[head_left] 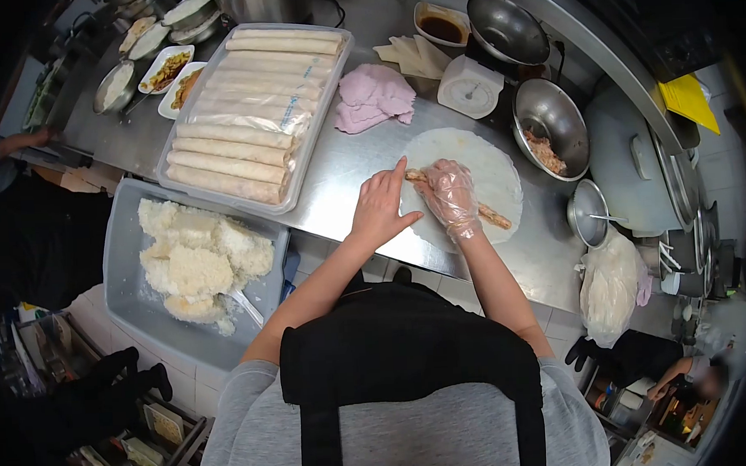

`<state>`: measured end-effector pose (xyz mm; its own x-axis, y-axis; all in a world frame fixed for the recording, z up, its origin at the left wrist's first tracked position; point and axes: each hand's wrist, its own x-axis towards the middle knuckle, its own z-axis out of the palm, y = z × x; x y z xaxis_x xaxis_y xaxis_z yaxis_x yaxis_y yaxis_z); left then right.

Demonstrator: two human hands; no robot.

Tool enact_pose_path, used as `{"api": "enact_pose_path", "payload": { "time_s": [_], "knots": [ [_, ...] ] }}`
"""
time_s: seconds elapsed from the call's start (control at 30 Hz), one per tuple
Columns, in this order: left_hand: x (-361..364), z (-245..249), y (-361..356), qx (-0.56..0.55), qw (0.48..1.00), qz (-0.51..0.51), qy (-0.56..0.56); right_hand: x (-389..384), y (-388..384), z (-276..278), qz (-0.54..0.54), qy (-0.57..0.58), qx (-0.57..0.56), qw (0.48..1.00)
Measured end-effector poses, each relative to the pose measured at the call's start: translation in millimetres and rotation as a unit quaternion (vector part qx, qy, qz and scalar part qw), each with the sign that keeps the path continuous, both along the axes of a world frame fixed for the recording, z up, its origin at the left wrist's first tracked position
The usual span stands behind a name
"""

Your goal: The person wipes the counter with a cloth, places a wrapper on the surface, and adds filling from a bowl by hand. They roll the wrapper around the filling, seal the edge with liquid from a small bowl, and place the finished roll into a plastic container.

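Observation:
A thin round white wrapper [500,171] lies flat on the steel counter in front of me. Across it runs a long strip of minced meat filling [495,218]. My right hand [451,193], in a clear plastic glove, is closed over the middle of this strip, its fingers curled down and partly hidden. Bare and with its fingers stretched out, my left hand [381,203] rests at the wrapper's left edge, fingertips near the strip's upper end.
Left is a plastic tray of long rolls [234,160]; below it, a grey tub [126,271] holds a white crumbly mass. A pink cloth [374,96], a scale [470,86] and a bowl of minced meat [571,125] stand beyond the wrapper. Other people are at both sides.

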<state>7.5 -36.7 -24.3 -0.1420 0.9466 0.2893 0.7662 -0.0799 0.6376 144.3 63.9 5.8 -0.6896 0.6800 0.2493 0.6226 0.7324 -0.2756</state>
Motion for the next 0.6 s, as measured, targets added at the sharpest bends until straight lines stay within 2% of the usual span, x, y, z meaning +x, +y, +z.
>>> {"api": "enact_pose_path", "payload": {
  "time_s": [0.4,0.5,0.6],
  "knots": [
    [3,4,2,-0.007,1.000,-0.002,0.012,-10,-5,1,-0.004,0.036,0.033,0.999],
    [5,4,1,-0.007,1.000,0.001,0.016,31,-7,-4,-0.037,0.048,0.063,0.996],
    [5,8,0,-0.008,1.000,-0.002,0.024,81,-12,2,-0.112,0.018,0.040,0.993]
  ]
}}
